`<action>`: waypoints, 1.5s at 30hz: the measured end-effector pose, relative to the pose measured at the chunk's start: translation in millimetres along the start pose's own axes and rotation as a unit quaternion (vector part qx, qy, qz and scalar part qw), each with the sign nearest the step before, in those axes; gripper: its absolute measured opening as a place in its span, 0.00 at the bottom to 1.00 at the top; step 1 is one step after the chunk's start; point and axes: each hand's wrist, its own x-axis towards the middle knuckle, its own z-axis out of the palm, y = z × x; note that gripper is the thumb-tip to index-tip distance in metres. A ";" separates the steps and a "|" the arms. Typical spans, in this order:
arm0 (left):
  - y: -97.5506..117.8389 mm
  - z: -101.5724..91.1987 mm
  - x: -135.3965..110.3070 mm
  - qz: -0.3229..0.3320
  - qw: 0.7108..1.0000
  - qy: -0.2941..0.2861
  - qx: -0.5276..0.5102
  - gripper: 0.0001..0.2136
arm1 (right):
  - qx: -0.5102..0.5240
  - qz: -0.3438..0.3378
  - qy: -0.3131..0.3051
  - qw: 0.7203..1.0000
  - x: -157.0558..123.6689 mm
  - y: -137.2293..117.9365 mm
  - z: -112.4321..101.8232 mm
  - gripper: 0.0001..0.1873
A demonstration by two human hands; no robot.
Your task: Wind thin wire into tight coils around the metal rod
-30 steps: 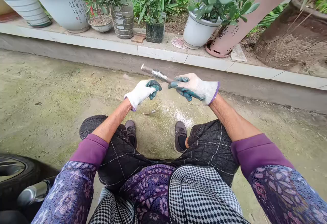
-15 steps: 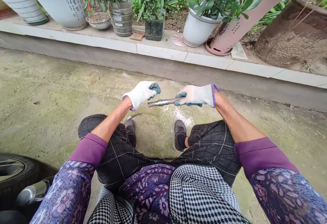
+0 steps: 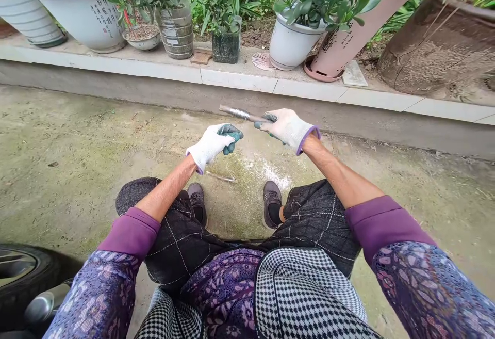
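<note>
I sit with both hands in white gloves with green palms, held over the concrete ground. My right hand (image 3: pixel 286 125) is wrapped round one end of a grey metal rod (image 3: pixel 237 113). The rod has a shiny ribbed section and points left and slightly up, away from me. My left hand (image 3: pixel 212 143) is a closed fist just below the rod's free end, not touching it. A thin metal sliver (image 3: pixel 220 177) shows below that fist. Whether the fist holds it, I cannot tell.
White powder (image 3: pixel 273 173) is scattered on the ground between my shoes (image 3: pixel 271 197). A raised tiled ledge (image 3: pixel 240 78) ahead carries several potted plants, among them a white pot (image 3: pixel 290 47). A car tyre (image 3: pixel 23 272) sits at the lower left.
My right hand has lifted the rod from low and level to higher, tilted up to the left. The thin sliver under my left fist has shifted right.
</note>
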 end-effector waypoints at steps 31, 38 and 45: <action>-3.3 -4.3 2.1 -0.016 0.999 -0.025 0.035 0.03 | -0.147 -0.041 -0.019 0.988 -3.3 6.8 0.6 0.16; 0.2 -8.4 4.6 0.000 0.999 -0.031 -0.035 0.05 | 0.249 0.013 -0.064 0.966 -18.4 -10.6 -13.1 0.24; 8.2 -19.1 8.5 0.063 0.997 0.009 0.040 0.04 | 0.249 -0.042 -0.273 0.928 -35.8 -17.9 -24.6 0.28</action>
